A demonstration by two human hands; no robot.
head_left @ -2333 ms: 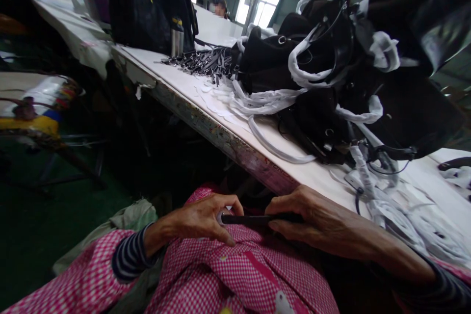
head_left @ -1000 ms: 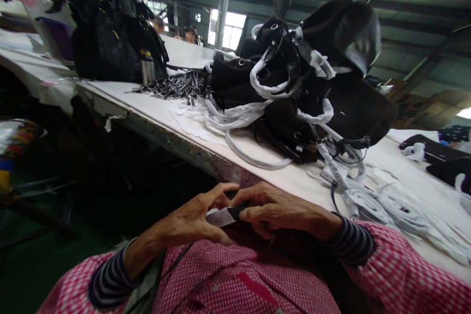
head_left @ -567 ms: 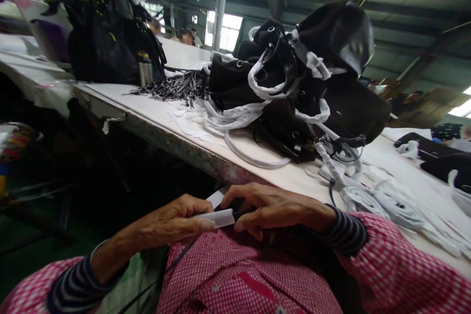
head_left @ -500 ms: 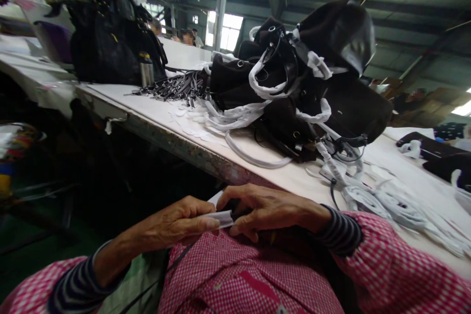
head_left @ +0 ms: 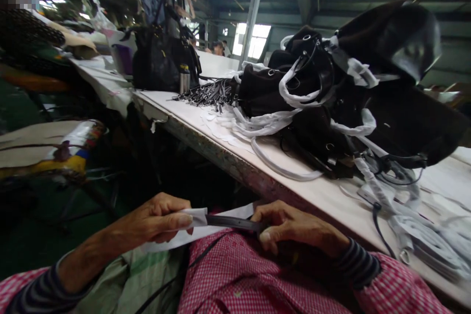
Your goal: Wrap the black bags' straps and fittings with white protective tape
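Left hand (head_left: 150, 218): fingers clenched, pinching white paper (head_left: 195, 217) around one end of a black strap (head_left: 231, 222).
Right hand (head_left: 294, 228): fingers curled, grasping the strap's other end.
Strap: held straight above the lap, just off the tabletop's near edge.
Tabletop (head_left: 191, 117): carries heaped black handbags (head_left: 316, 108) and white strapping (head_left: 415, 235).
Room: factory hall, steel columns (head_left: 252, 14), bright windows (head_left: 252, 37).

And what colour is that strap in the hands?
The strap is black, and it shows best in the head view.
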